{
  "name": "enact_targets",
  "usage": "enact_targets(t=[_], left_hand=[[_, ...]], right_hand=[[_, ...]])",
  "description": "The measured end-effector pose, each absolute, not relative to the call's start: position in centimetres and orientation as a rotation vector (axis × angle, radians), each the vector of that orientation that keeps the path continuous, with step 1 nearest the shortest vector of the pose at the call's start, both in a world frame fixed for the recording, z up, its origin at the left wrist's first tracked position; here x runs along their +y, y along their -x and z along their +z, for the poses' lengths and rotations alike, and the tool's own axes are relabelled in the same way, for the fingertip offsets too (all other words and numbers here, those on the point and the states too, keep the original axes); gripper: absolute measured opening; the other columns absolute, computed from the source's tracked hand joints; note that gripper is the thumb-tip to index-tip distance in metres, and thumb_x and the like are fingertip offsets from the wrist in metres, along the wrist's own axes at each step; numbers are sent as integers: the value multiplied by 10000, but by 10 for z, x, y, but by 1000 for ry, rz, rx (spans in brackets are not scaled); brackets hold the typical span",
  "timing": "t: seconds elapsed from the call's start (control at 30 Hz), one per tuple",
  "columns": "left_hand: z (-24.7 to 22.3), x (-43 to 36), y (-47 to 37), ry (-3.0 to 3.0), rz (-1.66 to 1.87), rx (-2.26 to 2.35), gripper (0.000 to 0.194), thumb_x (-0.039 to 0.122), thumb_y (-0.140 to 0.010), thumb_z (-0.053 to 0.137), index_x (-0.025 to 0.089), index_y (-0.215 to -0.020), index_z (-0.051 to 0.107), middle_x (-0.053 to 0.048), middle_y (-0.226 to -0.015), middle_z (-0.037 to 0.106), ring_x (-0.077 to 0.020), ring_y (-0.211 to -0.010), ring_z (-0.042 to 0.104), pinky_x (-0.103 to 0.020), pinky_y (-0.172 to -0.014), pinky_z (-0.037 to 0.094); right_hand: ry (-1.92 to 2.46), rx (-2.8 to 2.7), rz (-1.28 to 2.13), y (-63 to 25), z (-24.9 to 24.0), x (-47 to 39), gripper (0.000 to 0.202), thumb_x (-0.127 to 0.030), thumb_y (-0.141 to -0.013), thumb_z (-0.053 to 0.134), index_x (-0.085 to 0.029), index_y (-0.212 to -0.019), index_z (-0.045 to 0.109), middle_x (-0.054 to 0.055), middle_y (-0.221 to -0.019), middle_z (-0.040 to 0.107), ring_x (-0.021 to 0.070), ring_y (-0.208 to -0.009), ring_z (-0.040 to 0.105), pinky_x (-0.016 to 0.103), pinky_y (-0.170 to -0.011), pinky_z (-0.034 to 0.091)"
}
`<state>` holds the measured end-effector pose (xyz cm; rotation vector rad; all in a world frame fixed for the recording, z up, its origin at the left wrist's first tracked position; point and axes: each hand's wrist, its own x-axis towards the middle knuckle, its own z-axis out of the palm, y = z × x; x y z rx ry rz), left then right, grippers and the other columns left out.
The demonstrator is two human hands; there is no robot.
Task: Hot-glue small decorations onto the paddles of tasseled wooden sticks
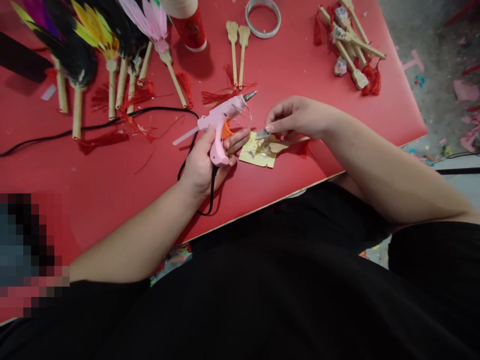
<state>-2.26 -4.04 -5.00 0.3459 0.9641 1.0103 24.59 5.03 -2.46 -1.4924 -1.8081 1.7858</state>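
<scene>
My left hand (198, 162) holds a pink hot glue gun (221, 116) by its handle, thumb on one side and fingers partly stretched out beneath. The gun's metal nozzle points up and to the right, and a clear glue stick (184, 137) pokes out of its back. Between thumb and fingertips, my right hand (298, 117) pinches a small flat grey piece (263, 134), too small to name. Directly below it lies a yellow paper (249, 156) with grey smears. A wooden handle (280, 147) with a red tassel (303, 149) reaches over the paper's right side, under my right hand.
Feather-topped wooden handles (112, 82) lie at the back left, near a red and white paper cup (193, 30). Two bare handles (238, 45) and a tape roll (278, 20) lie beyond the gun. More handles (350, 50) are piled right. A black cord (157, 108) crosses the red table (123, 200).
</scene>
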Motion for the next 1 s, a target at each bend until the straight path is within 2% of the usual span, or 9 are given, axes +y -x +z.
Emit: enact_targets(t=[0.13,0.23,0.33,0.43,0.53,0.67,0.77,0.9,1.0], left_hand=[[-47,-42,23,-361,1002,939,461,623,-1231,649,229,-993,674,-233,-1467,885,-412,-1673,718,-231,-688,608],[-45,-44,23,-351,1000,936,476,629,-1223,654,222,-975,670,-244,-1553,854,-453,-1724,663,-267,-764,657],[-45,-44,23,-351,1005,949,492,638,-1235,616,217,-992,692,-241,-1597,836,-467,-1737,645,-296,-801,682],[-46,-44,23,-365,1012,944,472,580,-1270,552,210,-1040,734,-237,-1518,872,-450,-1711,674,-253,-702,624],[-46,-44,22,-378,1021,942,447,495,-1296,499,196,-1122,781,-232,-1351,912,-405,-1655,729,-207,-583,519],[-48,-43,21,-353,1021,967,431,580,-1258,618,204,-1137,789,-207,-1348,908,-407,-1600,771,-249,-684,636],[-51,-43,21,-363,1032,949,450,599,-1248,643,216,-1048,768,-214,-1335,901,-396,-1602,771,-235,-644,617],[-56,-41,21,-385,1033,913,442,524,-1254,637,231,-935,722,-214,-1300,915,-366,-1599,774,-198,-531,520],[-59,-40,22,-388,1034,908,431,512,-1249,640,221,-942,723,-219,-1330,926,-355,-1553,802,-188,-537,527]], right_hand=[[1543,-1767,1715,-259,-26,53,469,-576,-818,1116,-223,-858,809,-13,-661,622,153,-628,539,315,-582,458],[1627,-1905,1560,-251,-30,55,453,-590,-854,1102,-227,-872,834,14,-673,663,199,-681,616,363,-650,543],[1679,-2107,1395,-236,-35,57,403,-557,-884,1091,-235,-861,849,61,-733,743,279,-815,731,451,-813,644],[1697,-2178,1266,-229,-40,59,333,-477,-907,1079,-236,-871,852,95,-802,787,337,-937,774,509,-925,652],[1727,-2207,1242,-232,-43,61,282,-440,-933,1049,-230,-905,862,106,-836,803,349,-964,779,518,-935,637],[1725,-2244,1207,-241,-47,64,313,-498,-921,1050,-240,-933,874,85,-790,781,341,-949,775,489,-883,625],[1752,-2278,1208,-245,-43,69,304,-481,-920,1061,-244,-916,871,66,-757,764,302,-910,757,444,-842,598],[1815,-2336,1281,-251,-29,73,297,-422,-1005,1001,-208,-858,856,22,-668,702,168,-721,662,372,-696,485],[1726,-2307,1436,-260,-20,73,396,-491,-1064,961,-179,-852,843,2,-653,667,107,-674,616,357,-676,428]])
